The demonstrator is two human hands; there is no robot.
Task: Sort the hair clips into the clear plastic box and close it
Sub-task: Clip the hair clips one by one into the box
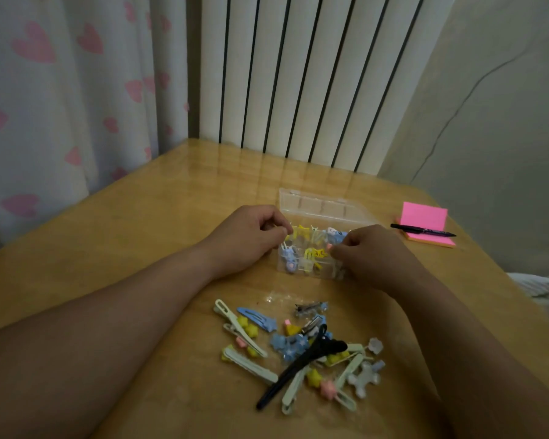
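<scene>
A clear plastic box stands open on the wooden table, its lid tilted back. Small yellow, blue and white clips lie in its compartments. My left hand rests at the box's left edge with fingers curled, thumb and finger pinched at a yellow clip. My right hand is at the box's right side, fingers curled, pinching a small pink-tipped clip. A pile of loose hair clips lies on the table nearer to me, among them a long black clip and pale green ones.
A pink sticky-note pad with a black pen across it sits right of the box. A radiator stands behind the table, a heart-patterned curtain at the left. The table's right edge runs close to the pad.
</scene>
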